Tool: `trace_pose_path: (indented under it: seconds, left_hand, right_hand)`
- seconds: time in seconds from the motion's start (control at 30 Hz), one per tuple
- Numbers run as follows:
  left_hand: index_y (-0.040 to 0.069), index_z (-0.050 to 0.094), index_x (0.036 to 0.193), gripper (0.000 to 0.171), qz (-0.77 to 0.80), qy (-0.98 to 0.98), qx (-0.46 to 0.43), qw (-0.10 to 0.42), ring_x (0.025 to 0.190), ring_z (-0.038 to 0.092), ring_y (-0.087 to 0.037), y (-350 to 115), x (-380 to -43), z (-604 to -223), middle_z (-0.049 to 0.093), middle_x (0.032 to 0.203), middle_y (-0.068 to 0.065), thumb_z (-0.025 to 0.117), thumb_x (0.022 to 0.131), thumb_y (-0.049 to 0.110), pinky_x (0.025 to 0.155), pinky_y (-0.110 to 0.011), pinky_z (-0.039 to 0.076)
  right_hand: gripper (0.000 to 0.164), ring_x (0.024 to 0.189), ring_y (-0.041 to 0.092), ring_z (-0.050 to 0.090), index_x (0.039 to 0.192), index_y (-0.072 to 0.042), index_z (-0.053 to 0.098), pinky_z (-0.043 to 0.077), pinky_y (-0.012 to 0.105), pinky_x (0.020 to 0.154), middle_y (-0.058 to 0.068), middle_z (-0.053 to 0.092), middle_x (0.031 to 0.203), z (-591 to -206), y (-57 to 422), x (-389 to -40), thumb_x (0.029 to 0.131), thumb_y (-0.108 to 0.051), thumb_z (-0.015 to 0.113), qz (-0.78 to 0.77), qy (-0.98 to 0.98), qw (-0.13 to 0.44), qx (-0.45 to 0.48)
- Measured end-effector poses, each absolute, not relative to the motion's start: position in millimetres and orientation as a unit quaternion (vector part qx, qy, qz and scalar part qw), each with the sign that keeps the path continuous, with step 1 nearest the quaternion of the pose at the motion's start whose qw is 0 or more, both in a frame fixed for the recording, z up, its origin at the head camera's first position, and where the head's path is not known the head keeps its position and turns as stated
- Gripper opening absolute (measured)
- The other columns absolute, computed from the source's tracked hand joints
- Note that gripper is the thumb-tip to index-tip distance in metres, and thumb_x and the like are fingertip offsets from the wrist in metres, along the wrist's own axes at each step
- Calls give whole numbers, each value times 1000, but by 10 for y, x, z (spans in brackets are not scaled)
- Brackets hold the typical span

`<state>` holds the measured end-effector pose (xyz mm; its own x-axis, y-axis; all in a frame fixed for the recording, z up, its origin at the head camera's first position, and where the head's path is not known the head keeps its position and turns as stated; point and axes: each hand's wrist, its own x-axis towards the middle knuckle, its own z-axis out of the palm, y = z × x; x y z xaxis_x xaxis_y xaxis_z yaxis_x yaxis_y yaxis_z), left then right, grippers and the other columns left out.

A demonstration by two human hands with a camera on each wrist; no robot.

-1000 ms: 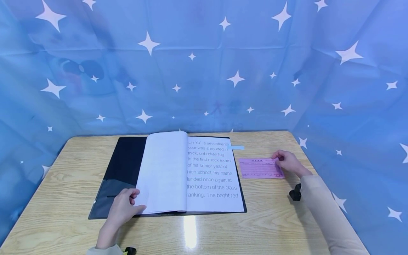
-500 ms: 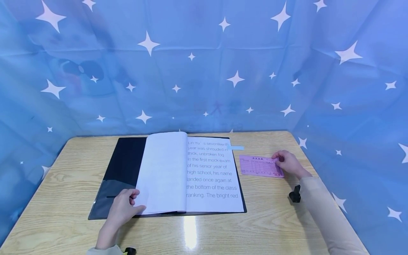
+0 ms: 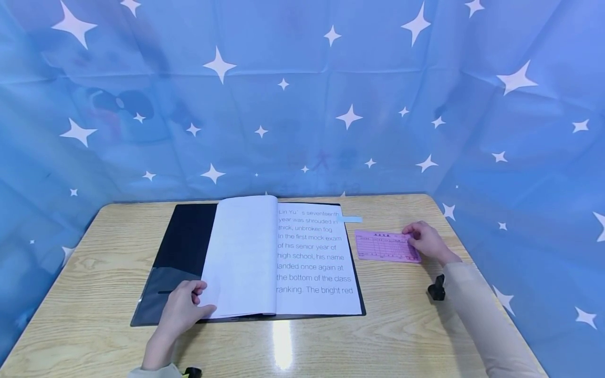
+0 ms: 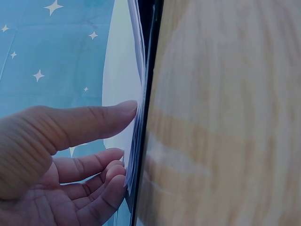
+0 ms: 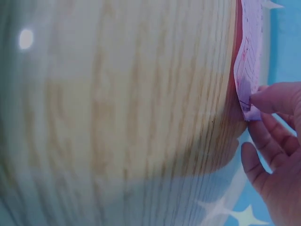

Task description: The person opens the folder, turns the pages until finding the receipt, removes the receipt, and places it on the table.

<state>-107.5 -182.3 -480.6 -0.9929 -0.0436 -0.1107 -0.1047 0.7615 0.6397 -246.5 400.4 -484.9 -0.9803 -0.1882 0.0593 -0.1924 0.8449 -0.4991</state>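
Observation:
An open book in a black cover lies on the table, its left page blank and its right page printed in English. My left hand rests at the lower left corner of the blank page. In the left wrist view, its thumb lies straight on the page and the loosely bent fingers touch the edge of the sheets. My right hand pinches the right end of a pink printed paper form, thumb on top and index finger beneath. The right wrist view shows the form's edge bowed up from the table.
A light blue tab sticks out from the top right of the book's right page. The wooden table ends at a blue curtain with white stars, behind and on both sides.
The pink form has turned slightly clockwise, its left end shifting a little toward the back of the table. The left hand and the book have stayed put.

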Motion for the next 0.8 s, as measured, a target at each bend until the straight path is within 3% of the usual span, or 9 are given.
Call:
trace_pose_path:
  seconds: [0.23,0.4,0.67,0.8]
  left_hand:
    - [-8,58,104,48,343,938,-37,43,72,46,-19,-1824,-1069,-4792,50,83,-9,81,66,8,60,-32,38]
    - [-7,58,103,46,342,938,-38,45,72,46,-19,-1817,-1074,-4784,50,83,-9,80,66,8,60,-31,38]
    - [-5,61,99,41,304,951,-15,60,74,46,-22,-1775,-1126,-4651,52,83,-8,79,71,19,64,-35,42]
    - [-5,63,100,40,289,957,5,30,75,50,-23,-1709,-1217,-4496,57,86,-11,76,76,24,65,-38,45]
  right_hand:
    - [16,83,29,50,97,4,62,41,41,73,19,52,96,-4862,4000,-2471,83,9,57,266,-959,9,99]
    - [15,89,36,53,99,6,61,44,49,79,21,52,99,-4839,3986,-2475,85,7,57,263,-960,17,98]
    - [23,101,45,49,110,8,56,40,57,83,28,50,110,-4669,3856,-2450,90,-2,56,280,-954,68,89]
    - [24,102,43,50,112,6,56,41,56,79,27,51,113,-4555,3683,-2455,92,-6,55,286,-948,92,100]
